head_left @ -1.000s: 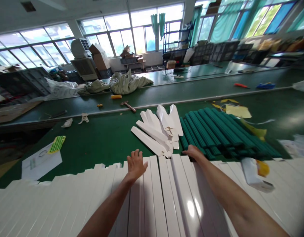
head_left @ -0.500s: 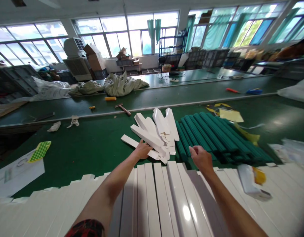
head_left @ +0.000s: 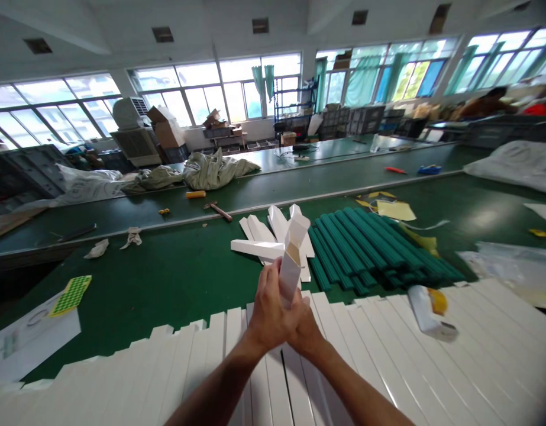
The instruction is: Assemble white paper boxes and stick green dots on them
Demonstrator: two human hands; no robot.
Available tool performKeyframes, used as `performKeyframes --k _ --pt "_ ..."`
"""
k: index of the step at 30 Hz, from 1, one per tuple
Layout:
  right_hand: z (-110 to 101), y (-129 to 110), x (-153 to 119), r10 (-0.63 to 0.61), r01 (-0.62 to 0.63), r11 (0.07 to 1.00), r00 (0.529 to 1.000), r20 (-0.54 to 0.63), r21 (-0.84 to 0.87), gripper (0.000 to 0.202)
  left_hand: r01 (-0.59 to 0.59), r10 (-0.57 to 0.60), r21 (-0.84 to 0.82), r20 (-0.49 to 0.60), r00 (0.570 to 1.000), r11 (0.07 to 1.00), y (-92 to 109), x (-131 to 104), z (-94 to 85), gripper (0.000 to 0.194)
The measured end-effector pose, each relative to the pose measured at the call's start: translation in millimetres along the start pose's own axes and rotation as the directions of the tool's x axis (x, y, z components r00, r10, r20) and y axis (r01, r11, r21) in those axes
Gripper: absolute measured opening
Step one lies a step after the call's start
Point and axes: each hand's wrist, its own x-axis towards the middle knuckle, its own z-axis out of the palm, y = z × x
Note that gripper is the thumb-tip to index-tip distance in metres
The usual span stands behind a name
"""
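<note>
My left hand is closed around a narrow white carton, which it holds upright with the end flaps standing open and the brown inside showing. Against the lower part of the same carton, my right hand is closed too; its fingers are partly hidden behind the box and the left hand. Just beyond lie several loose white cartons in a fanned heap. Long white boxes lie side by side under my forearms. To the right of the heap is a stack of dark green ribbed rods.
A white tape dispenser with yellow tape rests on the boxes at right. A hammer lies beyond the heap on the green table. Printed paper with a green sticker sheet is at left. Plastic bags lie at right.
My left hand has lifted a carton from the heap and brought it nearer, now upright. My right hand has moved left from near the green rods to join it on the carton.
</note>
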Motion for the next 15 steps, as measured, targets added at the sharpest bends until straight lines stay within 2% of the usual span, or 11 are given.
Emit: performKeyframes --k 3,6,8,9,10,11,12,14,15 --pt "-19 -1 -1 -0.057 0.055 0.998 0.992 0.113 0.024 0.044 0.081 -0.069 -0.166 0.082 0.994 0.983 0 9 -5.7 0.064" --pt "-36 5 3 -0.058 0.053 0.998 0.963 0.263 0.025 0.046 0.204 -0.199 -0.251 0.047 0.979 0.946 -3 19 -5.0 0.063" --pt "-53 16 14 -0.027 0.026 1.0 0.93 0.367 0.009 0.041 0.254 -0.267 -0.224 -0.03 0.963 0.941 -6 23 -2.2 0.064" --pt "-66 24 21 0.033 -0.013 0.998 0.943 0.331 -0.065 0.038 0.272 -0.292 -0.191 -0.084 0.953 0.943 -8 24 -1.1 0.065" --pt "-81 33 29 0.111 -0.073 0.983 0.967 0.228 -0.167 0.035 0.285 -0.306 -0.155 -0.136 0.942 0.946 -10 25 -0.4 0.065" --pt "-100 44 37 0.202 -0.186 0.935 0.979 0.021 -0.303 0.036 0.291 -0.31 -0.123 -0.181 0.933 0.949 -13 26 0.0 0.065" --pt "-121 56 44 0.256 -0.312 0.868 0.948 -0.191 -0.386 0.043 0.292 -0.306 -0.094 -0.215 0.927 0.952 -16 26 0.3 0.065" --pt "-164 82 55 0.286 -0.46 0.779 0.865 -0.411 -0.425 0.053 0.281 -0.288 -0.065 -0.249 0.925 0.958 -21 24 1.7 0.061" --pt "-185 96 59 0.29 -0.548 0.712 0.798 -0.528 -0.438 0.054 0.271 -0.279 -0.066 -0.256 0.926 0.96 -22 23 3.2 0.059"
